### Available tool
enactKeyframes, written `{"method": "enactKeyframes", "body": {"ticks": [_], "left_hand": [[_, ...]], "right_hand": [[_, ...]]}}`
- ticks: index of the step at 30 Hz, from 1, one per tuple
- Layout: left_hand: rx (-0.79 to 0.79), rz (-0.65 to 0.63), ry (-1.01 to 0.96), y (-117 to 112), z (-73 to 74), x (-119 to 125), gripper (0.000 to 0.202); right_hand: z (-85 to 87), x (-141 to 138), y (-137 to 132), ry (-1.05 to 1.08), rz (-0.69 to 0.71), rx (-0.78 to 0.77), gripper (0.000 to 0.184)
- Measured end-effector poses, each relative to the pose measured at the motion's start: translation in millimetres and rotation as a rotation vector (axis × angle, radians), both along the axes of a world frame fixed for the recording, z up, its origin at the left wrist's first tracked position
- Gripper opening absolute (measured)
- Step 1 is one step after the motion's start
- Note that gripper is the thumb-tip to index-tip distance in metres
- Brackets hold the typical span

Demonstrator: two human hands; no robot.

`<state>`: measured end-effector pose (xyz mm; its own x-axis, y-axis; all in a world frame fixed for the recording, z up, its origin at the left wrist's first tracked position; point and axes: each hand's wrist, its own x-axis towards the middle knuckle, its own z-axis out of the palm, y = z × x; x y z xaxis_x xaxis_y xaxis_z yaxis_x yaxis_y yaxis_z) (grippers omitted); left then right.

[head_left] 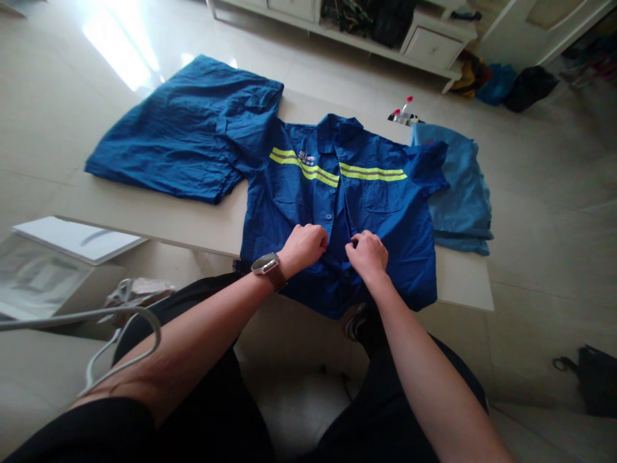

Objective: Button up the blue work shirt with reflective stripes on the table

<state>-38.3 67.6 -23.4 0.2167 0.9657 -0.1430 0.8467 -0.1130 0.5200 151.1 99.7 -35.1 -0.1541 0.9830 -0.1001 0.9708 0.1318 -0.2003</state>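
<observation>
- Head view: a blue shirt (376,212) with yellow-green reflective stripes is laid flat, front up, on a low white table (159,218), collar away from the person, hem hanging over the near edge.
- The left hand (303,247) is set on the shirt's front placket, just left of the button line, below the chest stripe. Fingers are curled in and pressed together, pinching the placket fabric; fingertips are hidden under the knuckles.
- A watch (267,265) with a brown strap is worn on the left wrist.
- The right hand (367,253) is placed just right of the button line, level with the left hand, near it but not touching. Fingers are bent and bunched, thumb against forefinger, pinching the shirt's edge. Whether a button is gripped cannot be told.
- A second blue garment (187,135) is spread on the table to the left; it is overlapped by the shirt's sleeve.
- A paler blue garment (457,186) is folded at the table's right end, partly under the shirt's other sleeve.
- A small item with red tips (403,114) is seen at the table's far edge; too small to identify.
- A white cable (120,341) is looped across the left forearm.
- A black bag (595,379) is seen on the floor at right.
</observation>
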Motion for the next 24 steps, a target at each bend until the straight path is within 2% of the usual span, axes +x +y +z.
{"method": "enactKeyframes", "body": {"ticks": [3, 8, 12, 17, 24], "left_hand": [[0.025, 0.040, -0.054, -0.2, 1.3, -0.8, 0.009], [0.053, 0.158, -0.163, -1.7, 11.9, 2.6, 0.007], [0.096, 0.175, -0.174, -2.8, 17.2, 7.8, 0.010], [0.102, 0.194, -0.136, 1.4, 15.5, 14.9, 0.015], [0.085, 0.219, -0.203, 8.6, 14.1, 28.5, 0.020]], "right_hand": [[2.9, 4.6, 3.6, 0.135, -0.042, 0.000, 0.025], [8.5, 16.2, 7.1, 0.427, -0.084, 0.027, 0.023], [12.8, 20.6, 5.3, 0.599, -0.140, 0.013, 0.027], [18.5, 18.3, 3.3, 0.696, -0.080, -0.012, 0.029], [22.2, 13.8, 1.8, 0.719, -0.052, -0.048, 0.029]]}}
